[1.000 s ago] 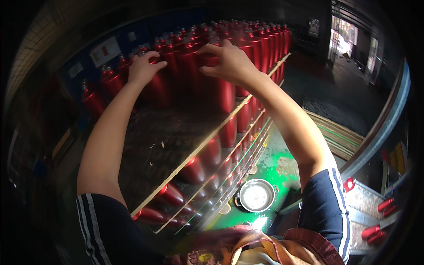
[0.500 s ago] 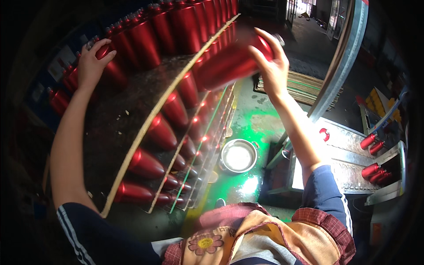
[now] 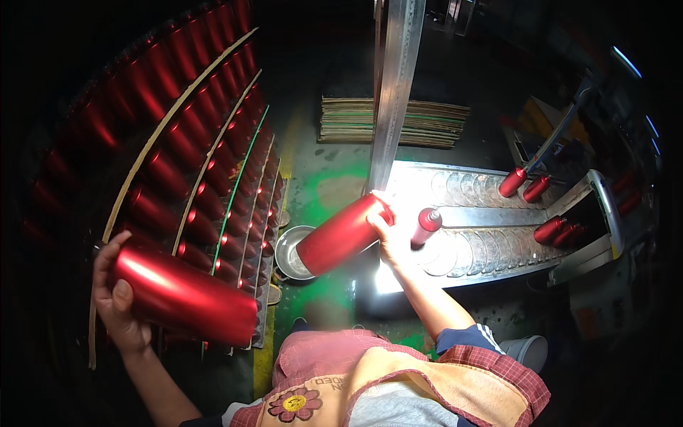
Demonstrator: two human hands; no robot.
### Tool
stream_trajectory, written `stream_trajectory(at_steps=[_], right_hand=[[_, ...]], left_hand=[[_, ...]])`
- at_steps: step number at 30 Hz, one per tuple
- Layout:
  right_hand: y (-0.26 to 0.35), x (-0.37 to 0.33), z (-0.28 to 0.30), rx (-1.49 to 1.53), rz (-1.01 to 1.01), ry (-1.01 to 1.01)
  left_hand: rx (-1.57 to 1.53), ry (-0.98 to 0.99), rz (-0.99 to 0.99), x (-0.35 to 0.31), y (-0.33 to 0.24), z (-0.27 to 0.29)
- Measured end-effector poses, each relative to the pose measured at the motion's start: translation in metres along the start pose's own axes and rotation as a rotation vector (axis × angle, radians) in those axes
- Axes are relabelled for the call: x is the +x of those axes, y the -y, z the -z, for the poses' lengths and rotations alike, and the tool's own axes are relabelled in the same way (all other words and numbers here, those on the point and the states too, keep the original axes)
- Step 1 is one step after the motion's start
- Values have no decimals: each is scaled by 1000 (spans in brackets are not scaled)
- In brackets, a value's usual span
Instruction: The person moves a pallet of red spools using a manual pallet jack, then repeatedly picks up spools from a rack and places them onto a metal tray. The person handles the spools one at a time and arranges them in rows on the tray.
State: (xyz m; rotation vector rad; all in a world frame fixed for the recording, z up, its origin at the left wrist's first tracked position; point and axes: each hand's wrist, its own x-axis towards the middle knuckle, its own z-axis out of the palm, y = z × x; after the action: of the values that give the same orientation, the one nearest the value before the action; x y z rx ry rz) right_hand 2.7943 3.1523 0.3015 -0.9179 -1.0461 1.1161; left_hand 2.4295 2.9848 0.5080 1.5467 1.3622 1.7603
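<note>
Red bottles (image 3: pixel 188 292) in both hands (image 3: pixel 122 319)

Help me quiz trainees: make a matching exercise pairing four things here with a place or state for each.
1. left hand
2. round metal pan
3. flat boards
4. metal post

A. stacked in a pile
B. standing upright
C. gripping a red bottle
D. partly hidden by the second red bottle, in the right hand

Pairs: 1-C, 2-D, 3-A, 4-B

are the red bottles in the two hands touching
Apart: the head view shows green floor in the gap between the red bottle in the left hand and the other red bottle in the right hand.
</note>
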Motion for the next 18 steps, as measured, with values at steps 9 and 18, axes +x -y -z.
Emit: stream_trajectory(at_steps=[9,18], right_hand=[[-28,16,2,611,-331,23],[-101,70,-70,1072,-1028,-24]], left_hand=[[-876,-23,558,-18,167,-88],[-1576,-277,1302,9,385,-166]])
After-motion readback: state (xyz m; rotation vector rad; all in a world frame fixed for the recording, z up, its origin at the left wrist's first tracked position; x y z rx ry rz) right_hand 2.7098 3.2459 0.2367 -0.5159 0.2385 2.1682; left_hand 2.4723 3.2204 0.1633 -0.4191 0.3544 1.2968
